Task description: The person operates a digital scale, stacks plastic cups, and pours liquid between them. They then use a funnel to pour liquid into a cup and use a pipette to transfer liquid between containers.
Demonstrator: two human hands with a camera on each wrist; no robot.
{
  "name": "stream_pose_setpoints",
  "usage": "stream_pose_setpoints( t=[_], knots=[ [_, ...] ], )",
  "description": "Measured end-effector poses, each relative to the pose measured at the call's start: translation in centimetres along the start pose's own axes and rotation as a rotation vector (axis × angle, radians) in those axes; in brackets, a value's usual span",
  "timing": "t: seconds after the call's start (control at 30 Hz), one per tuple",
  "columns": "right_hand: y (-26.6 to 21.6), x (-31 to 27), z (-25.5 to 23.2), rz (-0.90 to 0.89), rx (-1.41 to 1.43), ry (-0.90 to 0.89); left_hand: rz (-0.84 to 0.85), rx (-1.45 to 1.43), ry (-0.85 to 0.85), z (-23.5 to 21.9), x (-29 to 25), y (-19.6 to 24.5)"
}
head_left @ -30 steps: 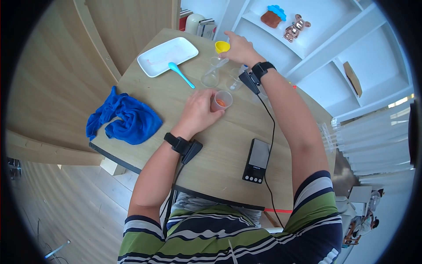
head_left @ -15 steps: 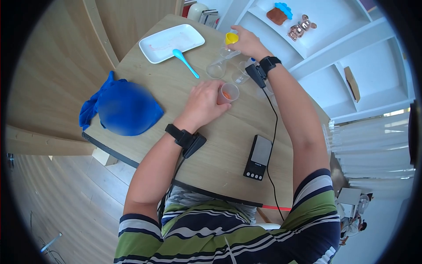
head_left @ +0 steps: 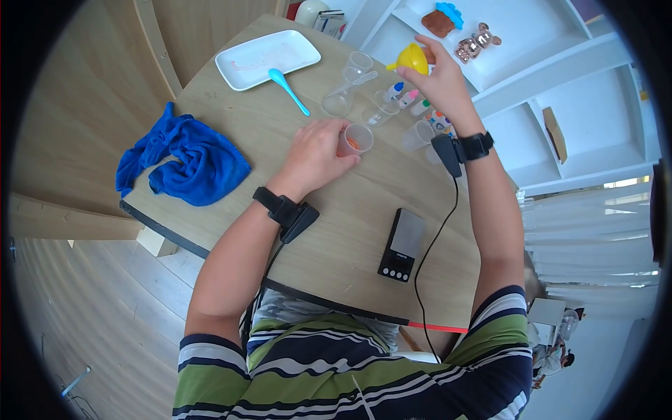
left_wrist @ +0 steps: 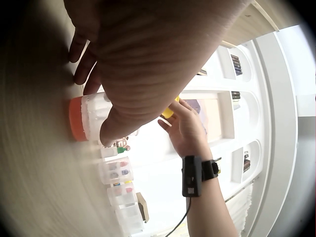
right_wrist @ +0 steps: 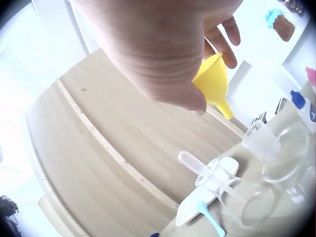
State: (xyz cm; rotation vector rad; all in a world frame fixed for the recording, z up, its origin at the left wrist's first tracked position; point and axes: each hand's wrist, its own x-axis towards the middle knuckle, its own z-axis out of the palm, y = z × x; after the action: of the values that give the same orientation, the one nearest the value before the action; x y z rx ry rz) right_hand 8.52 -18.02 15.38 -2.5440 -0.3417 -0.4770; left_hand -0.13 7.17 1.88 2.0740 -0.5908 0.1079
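My left hand point(head_left: 318, 155) holds a translucent cup point(head_left: 358, 138) standing on the table, thumb and fingers around its side; orange-red contents lie at its bottom point(left_wrist: 77, 118). My right hand point(head_left: 442, 78) pinches a yellow funnel point(head_left: 412, 60) above the table's far side, its spout pointing left in the head view. In the right wrist view the funnel point(right_wrist: 215, 83) sits between thumb and fingers, spout downward. Beyond the left hand stands a clear flask point(head_left: 337, 105) with a clear scoop or dropper point(head_left: 364, 78) across its top, beside an empty-looking cup point(head_left: 360, 61).
A white tray point(head_left: 234, 72) with a blue spoon point(head_left: 288, 91) lies at the far left, a blue cloth point(head_left: 203, 168) nearer. A clear beaker point(head_left: 380, 114), small bottles point(head_left: 408, 98) and more cups point(head_left: 418, 135) stand at the right. A black scale point(head_left: 402, 245) and a cable point(head_left: 428, 245) are near the front.
My right hand has lifted the yellow funnel and brought it right, away from the cup at the back. My left hand still holds its cup.
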Motion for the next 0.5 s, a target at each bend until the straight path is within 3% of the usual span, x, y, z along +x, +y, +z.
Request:
stream_pose_setpoints(
  t=[0.07,0.5],
  knots=[
    [-0.2,-1.5,-0.8,0.016,0.017,-0.091,-0.003,-0.001,0.010,0.0,-0.1,0.0],
    [1.8,-5.6,3.9,-0.098,-0.151,-0.234,0.009,0.025,0.013,0.1,0.0,0.2]
  ],
)
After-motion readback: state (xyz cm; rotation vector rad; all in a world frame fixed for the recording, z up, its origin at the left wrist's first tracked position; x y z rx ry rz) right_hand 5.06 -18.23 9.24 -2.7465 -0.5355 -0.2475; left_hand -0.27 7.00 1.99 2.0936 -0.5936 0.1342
